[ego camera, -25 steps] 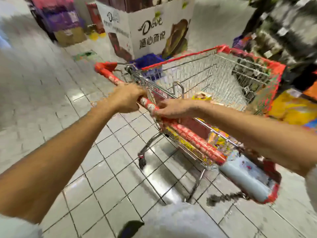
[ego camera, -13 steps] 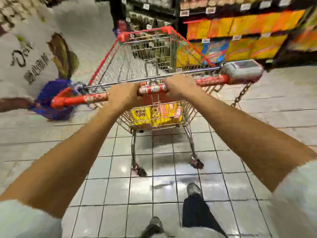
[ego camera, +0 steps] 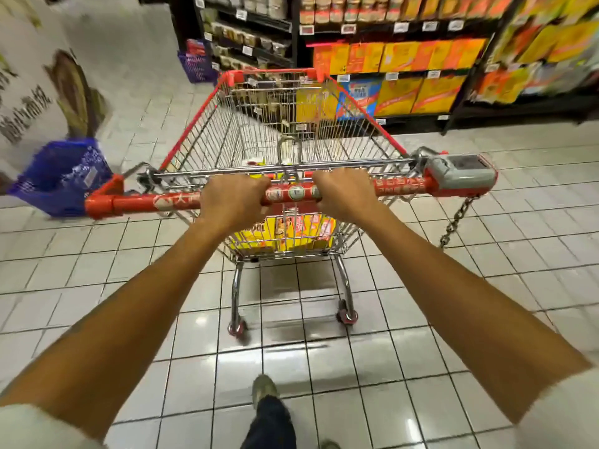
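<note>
A wire shopping cart (ego camera: 227, 131) with red trim stands on the tiled floor straight ahead of me. Its red handle bar (ego camera: 142, 200) runs across the middle of the view. My left hand (ego camera: 233, 197) grips the bar left of centre, and my right hand (ego camera: 345, 192) grips it just right of centre. Yellow packages (ego camera: 259, 233) lie in the bottom of the cart, behind the wires. A grey coin lock box (ego camera: 463, 173) with a hanging chain (ego camera: 455, 222) sits at the bar's right end.
Dark shelves (ego camera: 405, 69) of yellow and orange boxes line the aisle ahead and to the right. A white cardboard display (ego camera: 39, 85) stands at the left with a blue basket (ego camera: 61, 176) at its foot. Another blue basket (ego camera: 196, 66) sits further back. My foot (ego camera: 265, 388) steps forward below.
The cart has swung round from a steep angle to face straight ahead at the shelves. Both hands have kept their hold on the handle bar. The shelves are closer now.
</note>
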